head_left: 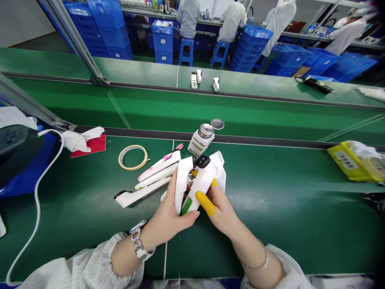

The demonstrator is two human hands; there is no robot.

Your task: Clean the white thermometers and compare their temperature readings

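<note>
My left hand (167,216) is closed around a white handheld device with a black tip (182,178), shaped like a forehead thermometer. Against it, my right hand (221,208), with yellow finger cots, grips a second white handheld device (203,176) with a green strip near its lower end. My left thumb reaches across to the lower end of that second device. A crumpled white cloth (220,166) shows behind my right fingers; whether they hold it I cannot tell. Left of my hands, several similar devices (132,197) lie beside a pink and white brush-like stick (156,163).
A bottle with an open metal lid (201,140) stands behind my hands. Left are a tape roll (119,158), a red booklet (96,146) with tissue and a white cable (36,196). A yellow bin (345,162) is right. Beyond the green belt (168,108), people work.
</note>
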